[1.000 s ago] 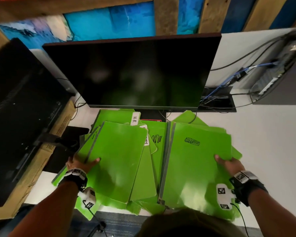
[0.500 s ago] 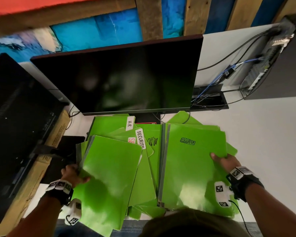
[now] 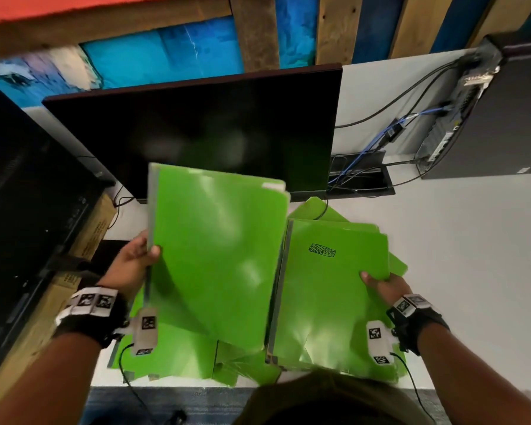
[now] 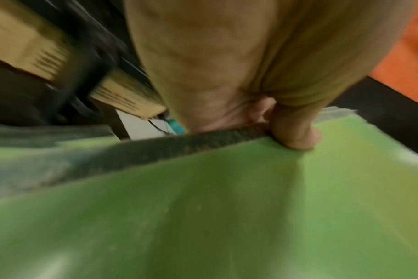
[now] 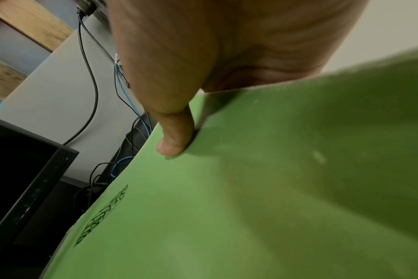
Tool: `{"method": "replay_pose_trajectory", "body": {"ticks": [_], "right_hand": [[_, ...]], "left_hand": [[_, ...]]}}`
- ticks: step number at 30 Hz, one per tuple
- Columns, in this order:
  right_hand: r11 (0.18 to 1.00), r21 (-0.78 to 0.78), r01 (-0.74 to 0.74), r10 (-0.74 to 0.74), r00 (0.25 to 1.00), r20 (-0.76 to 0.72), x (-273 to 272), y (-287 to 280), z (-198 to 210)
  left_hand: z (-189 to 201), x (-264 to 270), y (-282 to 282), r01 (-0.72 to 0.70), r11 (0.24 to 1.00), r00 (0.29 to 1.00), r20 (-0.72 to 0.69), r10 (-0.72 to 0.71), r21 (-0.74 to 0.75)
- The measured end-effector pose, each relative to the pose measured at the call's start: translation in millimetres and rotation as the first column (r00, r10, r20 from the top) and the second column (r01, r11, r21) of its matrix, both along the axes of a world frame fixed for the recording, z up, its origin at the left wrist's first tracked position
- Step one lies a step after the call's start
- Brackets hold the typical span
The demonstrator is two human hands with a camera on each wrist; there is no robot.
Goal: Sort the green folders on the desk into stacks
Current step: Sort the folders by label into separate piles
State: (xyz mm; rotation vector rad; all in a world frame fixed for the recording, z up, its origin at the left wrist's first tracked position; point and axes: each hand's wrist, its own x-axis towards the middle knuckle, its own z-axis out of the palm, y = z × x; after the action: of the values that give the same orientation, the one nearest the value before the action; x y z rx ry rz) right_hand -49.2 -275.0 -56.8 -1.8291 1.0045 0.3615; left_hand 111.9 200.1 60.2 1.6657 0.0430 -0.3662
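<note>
Overhead, the left hand point(image 3: 132, 265) pinches a raised green folder point(image 3: 218, 256) by its grey spine edge, thumb on the front face, so the sheet tilts up in front of the monitor point(image 3: 196, 130). The right hand point(image 3: 387, 286) grips the outer edge of the marked folder point(image 3: 328, 289), which lies on top of a loose pile on the desk point(image 3: 472, 256). More green folders point(image 3: 172, 351) lie fanned out beneath the left wrist. A sound way on, I judge, is to read the raised folder's label before choosing its stack, then lay it down flat, spine aligned.

From the left wrist, the thumb point(image 4: 296, 132) is curled over the dark spine, clamped on the folder; the cover point(image 4: 203, 217) sags away from the hand, so support from beneath would stop it flopping open.

From the right wrist, the thumb point(image 5: 174, 136) presses on the cover near the scribbled mark point(image 5: 100, 213), the fingers hidden beneath. That hold looks fit to steady the pile while the other hand places its folder.
</note>
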Motion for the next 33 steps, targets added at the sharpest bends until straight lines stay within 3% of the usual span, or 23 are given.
{"method": "replay_pose_trajectory", "body": {"ticks": [5, 7, 9, 13, 16, 18, 21, 23, 25, 28, 31, 33], "right_hand": [[1.0, 0.004, -0.02, 0.02, 1.0, -0.005, -2, -1, -1], [1.0, 0.001, -0.03, 0.03, 0.999, -0.035, -3, -3, -1], [1.0, 0.002, 0.015, -0.015, 0.998, -0.068, -4, -6, -3], [0.997, 0.037, 0.075, -0.071, 0.993, -0.091, -4, -7, -5], [0.998, 0.019, 0.051, -0.05, 0.996, -0.076, -5, -3, -8], [0.998, -0.001, 0.06, -0.06, 0.997, -0.054, -7, 0, -11], [0.998, 0.013, 0.068, -0.068, 0.997, -0.047, -6, 0, -13], [0.997, 0.012, 0.081, -0.08, 0.995, -0.062, -3, -1, -15], [0.995, 0.001, 0.095, -0.095, 0.992, -0.079, -1, -2, -18], [0.994, -0.025, 0.11, -0.112, 0.989, -0.1, 3, -2, -21], [0.995, -0.023, 0.099, -0.101, 0.989, -0.108, 3, -4, -21], [0.996, -0.03, 0.086, -0.089, 0.99, -0.108, 4, -4, -22]], "left_hand": [[-33, -19, -102, 0.061, 0.993, 0.998, 0.009, -0.062, 0.102], [-54, -26, -142, 0.115, 0.971, 0.991, 0.049, -0.128, 0.208], [-71, -35, -173, 0.144, 0.927, 0.983, 0.058, -0.174, 0.346], [-91, -56, -210, 0.131, 0.829, 0.991, -0.061, -0.116, 0.543], [-103, -64, -217, 0.218, 0.741, 0.968, -0.042, -0.249, 0.635], [-105, -58, -207, 0.227, 0.677, 0.949, -0.005, -0.314, 0.7], [-97, -33, -163, 0.005, 0.72, 0.979, 0.142, -0.144, 0.694], [-94, -16, -116, -0.209, 0.628, 0.973, 0.222, 0.058, 0.75], [-90, -10, -66, -0.319, 0.487, 0.937, 0.193, 0.292, 0.813], [-92, -26, 6, -0.146, 0.271, 0.85, -0.02, 0.526, 0.951], [-111, -45, 57, 0.023, 0.292, 0.804, -0.191, 0.563, 0.956], [-123, -53, 76, 0.06, 0.328, 0.786, -0.247, 0.566, 0.943]]}}
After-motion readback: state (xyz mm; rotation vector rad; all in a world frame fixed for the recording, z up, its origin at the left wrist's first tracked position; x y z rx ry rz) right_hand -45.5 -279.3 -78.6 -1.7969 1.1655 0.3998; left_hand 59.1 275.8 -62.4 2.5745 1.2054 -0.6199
